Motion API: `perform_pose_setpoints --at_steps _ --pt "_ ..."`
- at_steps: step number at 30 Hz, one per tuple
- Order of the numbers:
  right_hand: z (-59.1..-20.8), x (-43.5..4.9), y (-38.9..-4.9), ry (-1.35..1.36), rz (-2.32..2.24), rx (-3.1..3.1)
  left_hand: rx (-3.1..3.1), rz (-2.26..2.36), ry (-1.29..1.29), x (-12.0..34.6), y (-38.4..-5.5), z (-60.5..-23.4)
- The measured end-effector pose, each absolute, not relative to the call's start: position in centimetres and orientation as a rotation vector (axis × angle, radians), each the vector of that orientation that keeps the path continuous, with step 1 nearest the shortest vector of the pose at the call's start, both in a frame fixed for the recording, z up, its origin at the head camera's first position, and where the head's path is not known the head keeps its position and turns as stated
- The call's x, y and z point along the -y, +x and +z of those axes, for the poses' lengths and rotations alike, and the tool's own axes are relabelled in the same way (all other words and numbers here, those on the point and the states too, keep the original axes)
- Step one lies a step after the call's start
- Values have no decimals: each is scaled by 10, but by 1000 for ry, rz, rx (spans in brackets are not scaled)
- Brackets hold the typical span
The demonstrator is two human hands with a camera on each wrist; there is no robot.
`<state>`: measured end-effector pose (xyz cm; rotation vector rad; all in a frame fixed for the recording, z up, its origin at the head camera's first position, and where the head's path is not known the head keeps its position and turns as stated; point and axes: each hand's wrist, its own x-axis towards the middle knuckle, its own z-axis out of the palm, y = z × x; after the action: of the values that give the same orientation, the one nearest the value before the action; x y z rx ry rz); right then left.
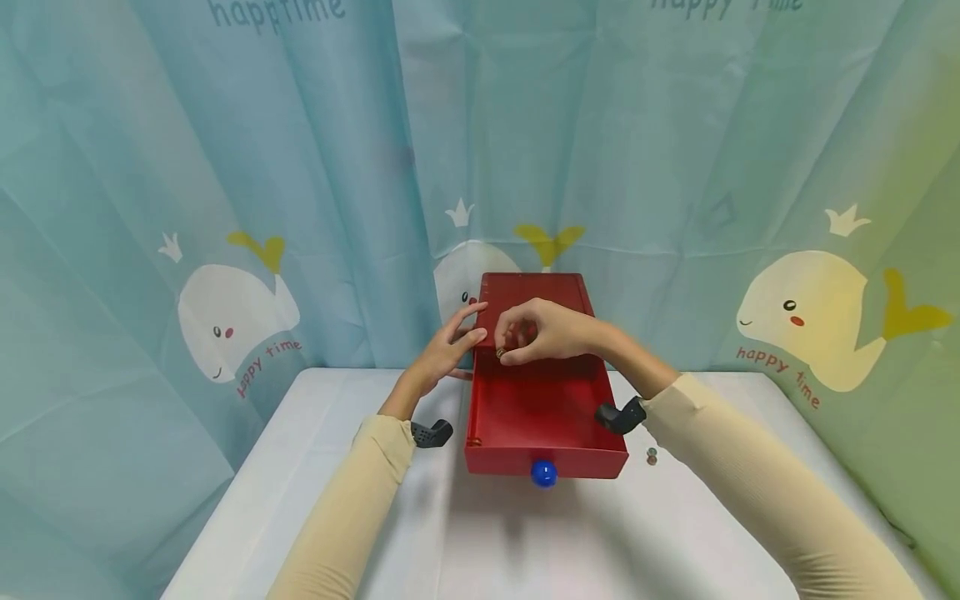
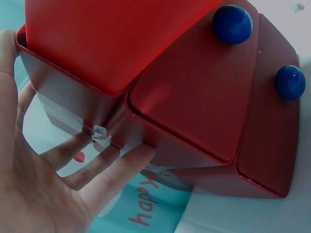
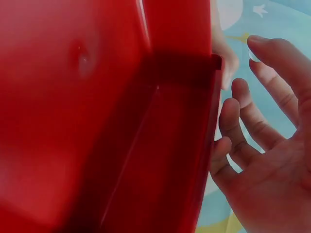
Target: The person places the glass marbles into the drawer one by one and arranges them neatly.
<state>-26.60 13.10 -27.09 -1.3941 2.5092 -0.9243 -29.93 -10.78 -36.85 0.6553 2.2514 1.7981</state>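
A red drawer cabinet (image 1: 534,287) stands on the table with its top drawer (image 1: 542,408) pulled out. My left hand (image 1: 441,357) rests on the cabinet's left side; in the left wrist view its fingers are spread along the side and the thumb is at the front edge. Over the back of the drawer, my right hand (image 1: 551,329) pinches a small shiny thing (image 3: 253,56) between thumb and index fingertip. The thing is mostly hidden, so its kind is unclear. A small gold-brown item (image 1: 474,442) lies in the drawer's front left corner.
A blue knob (image 1: 543,473) sticks out from the open drawer's front. Two lower drawers with blue knobs (image 2: 290,82) are closed. Small round items (image 1: 651,456) lie on the white table (image 1: 337,400) right of the drawer. A whale-print curtain (image 1: 360,167) hangs behind.
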Motion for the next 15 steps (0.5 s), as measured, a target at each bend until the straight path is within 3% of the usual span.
perform_pose_setpoints --at_steps 15 --pt "-273 -127 -266 -1387 -894 -2543 -2260 1804 627 107 -297 -367"
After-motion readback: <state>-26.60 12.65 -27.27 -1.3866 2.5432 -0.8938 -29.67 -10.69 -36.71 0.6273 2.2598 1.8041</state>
